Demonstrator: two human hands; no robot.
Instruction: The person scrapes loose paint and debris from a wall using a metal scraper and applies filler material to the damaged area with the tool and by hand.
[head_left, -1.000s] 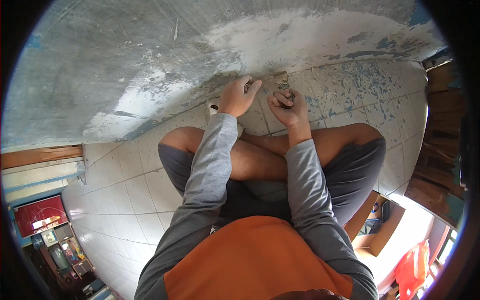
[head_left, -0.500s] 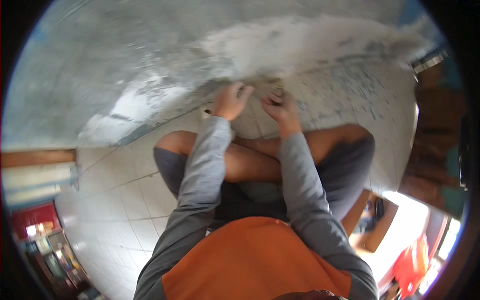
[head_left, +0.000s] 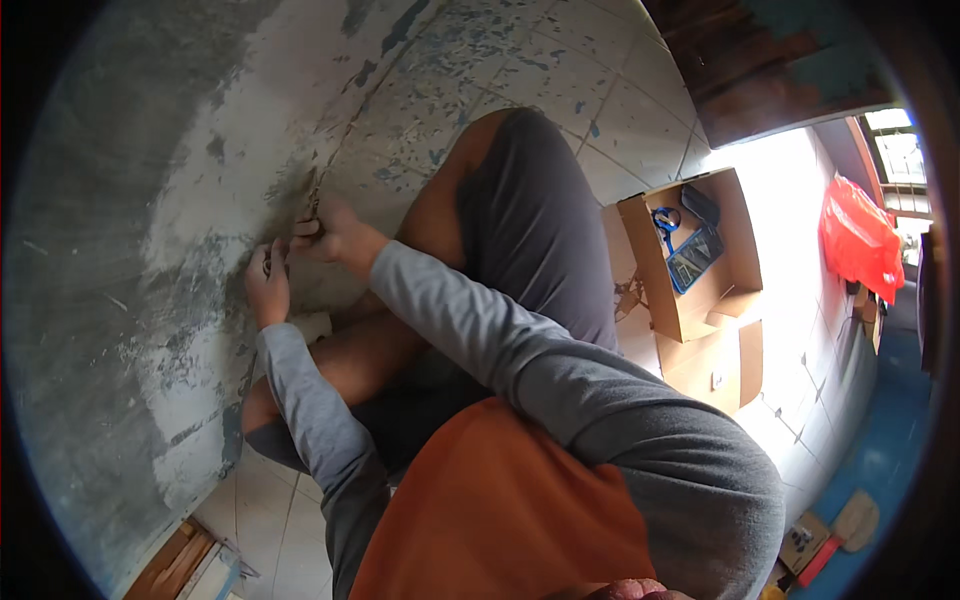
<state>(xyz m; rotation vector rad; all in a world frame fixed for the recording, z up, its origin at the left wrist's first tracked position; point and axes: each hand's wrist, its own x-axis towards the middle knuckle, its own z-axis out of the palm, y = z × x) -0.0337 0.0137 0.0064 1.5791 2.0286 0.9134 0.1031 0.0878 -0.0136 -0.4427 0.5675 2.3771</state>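
Observation:
I sit cross-legged beside a grey wall (head_left: 95, 270) with patchy white areas and a worn, crumbly base. Low against it my left hand (head_left: 268, 282) is curled, its fingers closed round something small and dark that I cannot make out. Just above and right of it in the picture, my right hand (head_left: 330, 235) is also closed, with a small dark, rough bit among its fingers, too unclear to name. A white object (head_left: 312, 325), partly hidden, lies below the hands by my legs.
Blue paint flakes speckle the tiled floor (head_left: 640, 120). An open cardboard box (head_left: 740, 255) holding dark and blue items is at my right. Beyond are a red plastic bag (head_left: 858, 235), a barred window (head_left: 890, 145), dark peeling wood (head_left: 760, 70) and small items at lower right.
The view has swung sharply to the right, bringing the box more fully in and putting the wall at left. Both hands remain closed near the wall's base.

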